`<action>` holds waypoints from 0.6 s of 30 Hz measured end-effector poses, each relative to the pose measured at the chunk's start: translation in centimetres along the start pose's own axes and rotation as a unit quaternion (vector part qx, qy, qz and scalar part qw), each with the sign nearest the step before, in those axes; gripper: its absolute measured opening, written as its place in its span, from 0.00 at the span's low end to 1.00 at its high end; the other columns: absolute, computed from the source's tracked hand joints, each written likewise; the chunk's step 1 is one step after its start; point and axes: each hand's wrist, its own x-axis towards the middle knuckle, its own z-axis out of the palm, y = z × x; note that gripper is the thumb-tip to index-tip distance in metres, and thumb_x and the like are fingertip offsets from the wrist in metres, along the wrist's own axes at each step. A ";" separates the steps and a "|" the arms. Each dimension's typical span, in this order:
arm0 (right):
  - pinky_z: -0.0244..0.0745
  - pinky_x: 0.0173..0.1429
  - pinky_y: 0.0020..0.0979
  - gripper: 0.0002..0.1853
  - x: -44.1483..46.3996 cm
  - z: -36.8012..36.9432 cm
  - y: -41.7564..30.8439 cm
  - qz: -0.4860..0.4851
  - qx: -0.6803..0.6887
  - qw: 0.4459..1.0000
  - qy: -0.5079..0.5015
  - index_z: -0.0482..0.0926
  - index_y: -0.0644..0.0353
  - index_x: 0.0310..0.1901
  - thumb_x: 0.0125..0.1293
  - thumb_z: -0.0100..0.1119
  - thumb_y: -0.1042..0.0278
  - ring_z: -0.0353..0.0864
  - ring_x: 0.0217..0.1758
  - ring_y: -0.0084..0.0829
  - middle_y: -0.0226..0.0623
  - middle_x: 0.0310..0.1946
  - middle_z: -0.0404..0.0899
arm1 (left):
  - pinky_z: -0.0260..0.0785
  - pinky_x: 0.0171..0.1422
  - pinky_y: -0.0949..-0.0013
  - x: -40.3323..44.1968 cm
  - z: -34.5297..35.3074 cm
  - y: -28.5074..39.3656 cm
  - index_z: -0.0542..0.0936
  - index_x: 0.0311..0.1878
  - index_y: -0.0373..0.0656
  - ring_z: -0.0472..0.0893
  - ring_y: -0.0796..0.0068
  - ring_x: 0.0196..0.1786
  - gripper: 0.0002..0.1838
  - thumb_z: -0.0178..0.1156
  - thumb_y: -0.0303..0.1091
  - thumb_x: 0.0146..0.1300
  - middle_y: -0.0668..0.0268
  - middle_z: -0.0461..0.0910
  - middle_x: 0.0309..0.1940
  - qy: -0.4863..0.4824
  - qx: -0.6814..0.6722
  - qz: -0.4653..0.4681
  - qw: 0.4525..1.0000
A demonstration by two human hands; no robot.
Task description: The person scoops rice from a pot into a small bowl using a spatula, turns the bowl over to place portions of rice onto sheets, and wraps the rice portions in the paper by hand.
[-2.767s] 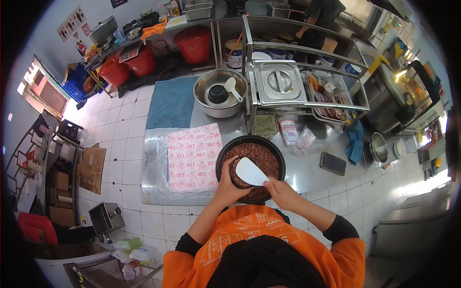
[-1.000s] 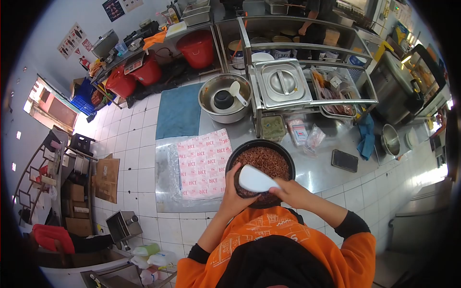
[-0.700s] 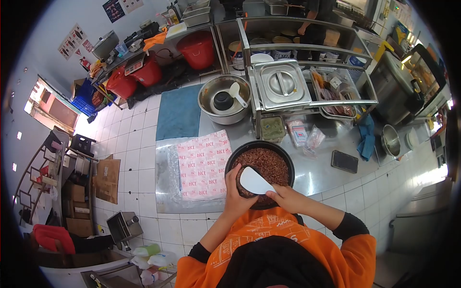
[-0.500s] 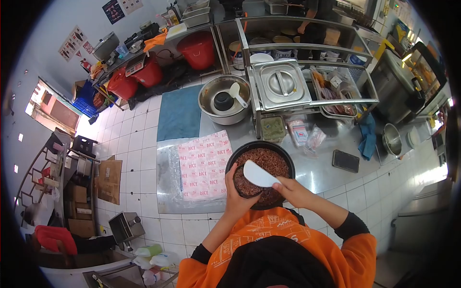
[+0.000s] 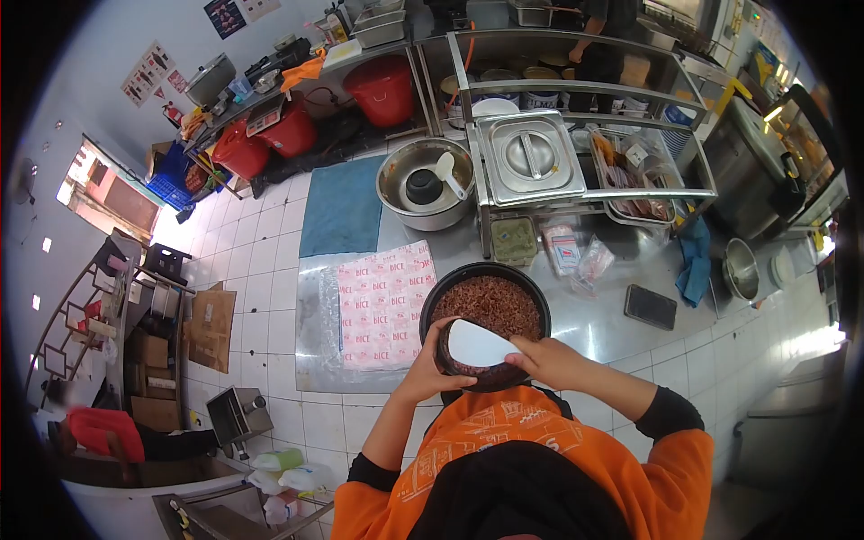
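Note:
A large black bowl (image 5: pixel 428 304) stands at the counter's front edge, filled with reddish-brown rice (image 5: pixel 490 301). My left hand (image 5: pixel 423 367) is wrapped round a small dark bowl (image 5: pixel 442 359), held over the near left part of the large one. In my right hand (image 5: pixel 545 359) is a white rice paddle (image 5: pixel 477 344). Its broad blade lies over the small bowl's mouth and hides most of what is inside. Left of the large bowl is a stack of printed wrapping paper (image 5: pixel 387 306).
A steel pot (image 5: pixel 432 218) holding a black bowl (image 5: pixel 421 187) and a white spoon (image 5: pixel 448 171) stands behind. Beyond are a lidded steel pan (image 5: pixel 529 157), a green container (image 5: pixel 513 241) and a phone (image 5: pixel 650 307). One person (image 5: pixel 108 436) is at left, another (image 5: pixel 598 45) behind the rack.
The paddle has moved down and slightly left, turning flatter over the small bowl. My left hand and the small bowl have shifted slightly down and towards me.

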 end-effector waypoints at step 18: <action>0.71 0.57 0.46 0.24 3.5 -5.3 2.4 -0.125 0.115 0.983 -0.067 0.73 0.57 0.59 0.74 0.43 0.47 0.79 0.53 0.52 0.54 0.48 0.80 | 0.57 0.74 0.64 -1.3 3.4 -0.2 0.57 0.71 0.46 0.63 0.68 0.69 0.58 0.79 0.20 0.33 0.63 0.62 0.65 0.139 -0.100 0.011 0.985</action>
